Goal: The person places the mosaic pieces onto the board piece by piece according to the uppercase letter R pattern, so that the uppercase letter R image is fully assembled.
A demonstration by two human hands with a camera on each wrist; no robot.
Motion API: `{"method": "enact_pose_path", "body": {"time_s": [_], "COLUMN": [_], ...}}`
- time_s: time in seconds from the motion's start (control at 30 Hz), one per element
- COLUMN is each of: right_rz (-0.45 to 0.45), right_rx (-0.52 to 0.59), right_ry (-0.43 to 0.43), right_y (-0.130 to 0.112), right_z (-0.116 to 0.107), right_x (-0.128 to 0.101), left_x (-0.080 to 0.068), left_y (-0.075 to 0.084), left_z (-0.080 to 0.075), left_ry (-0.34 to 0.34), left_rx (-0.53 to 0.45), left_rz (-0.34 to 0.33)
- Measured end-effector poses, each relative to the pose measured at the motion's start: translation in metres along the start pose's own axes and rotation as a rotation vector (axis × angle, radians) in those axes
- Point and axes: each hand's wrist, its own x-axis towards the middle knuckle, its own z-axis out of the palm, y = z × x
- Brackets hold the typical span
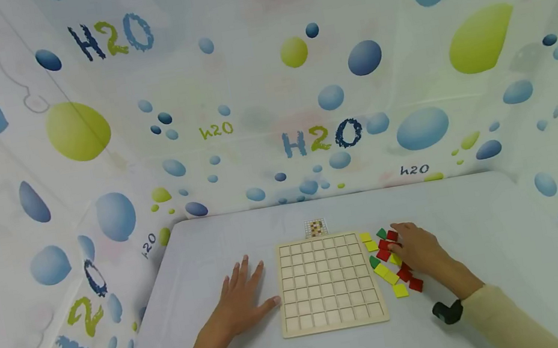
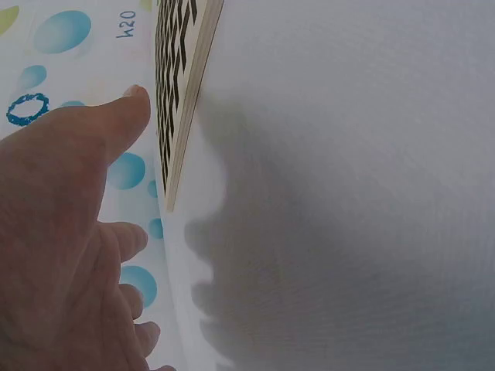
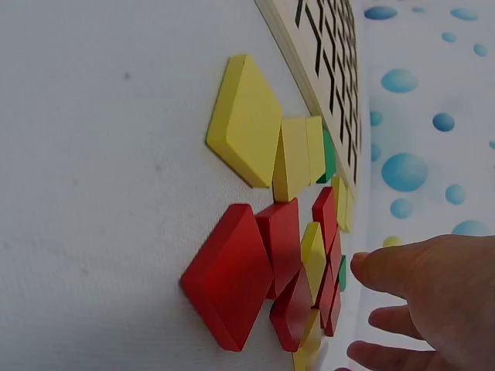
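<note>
From the head view, one square wooden board [image 1: 328,282] is seen lying flat on the white bench [image 1: 484,226], cut into a grid of seven by seven shallow cells, all bare. Just right of it a loose heap of flat square tiles [image 1: 388,257] is spread: about five yellow, five red and three green can be counted, though some are hidden. The right hand [image 1: 419,249] is laid over the heap with fingers spread and fairly straight, its tips touching the red tiles; nothing is gripped. The left hand [image 1: 243,302] is pressed flat on the bench left of the board, fingers apart, the thumb just beside the board's edge. One small patterned card [image 1: 315,228] lies behind the board.

From the left wrist view, the left hand [image 2: 62,247] is seen with its thumb stretched toward the board [image 2: 182,85], whose pale layered edge and dark grid lines show.

From the right wrist view, smooth, thick-edged tiles [image 3: 263,232] are seen, yellow nearer the board [image 3: 325,54], red below. The right hand [image 3: 433,301] is held with straight fingers beside them.
</note>
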Motion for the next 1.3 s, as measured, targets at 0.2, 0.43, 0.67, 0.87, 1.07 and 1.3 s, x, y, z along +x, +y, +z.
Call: {"method": "enact_pose_path", "body": {"time_s": [0.2, 0.43, 0.67, 0.87, 1.07, 1.3], "right_rz": [0.057, 0.079, 0.072, 0.026, -0.052, -0.072], "right_rx": [0.016, 0.091, 0.17, 0.152, 0.162, 0.184], "right_ry": [0.011, -0.027, -0.058, -0.016, -0.021, -0.124], "right_y": [0.006, 0.01, 0.015, 0.013, 0.001, -0.01], "right_z": [0.0, -0.004, -0.003, 0.003, 0.011, 0.012], "right_x": [0.008, 0.019, 0.027, 0.031, 0.042, 0.055], "left_x": [0.0, -0.001, 0.003, 0.005, 0.004, 0.005], "left_y": [0.002, 0.006, 0.009, 0.007, 0.007, 0.007], "left_z": [0.003, 0.001, -0.001, 0.002, 0.001, 0.001], "left_ry": [-0.049, -0.114, -0.14, -0.163, -0.157, -0.155], "left_rx": [-0.013, -0.008, -0.028, -0.036, -0.027, -0.03], "left_rz": [0.034, 0.053, 0.071, 0.066, 0.06, 0.072]}}
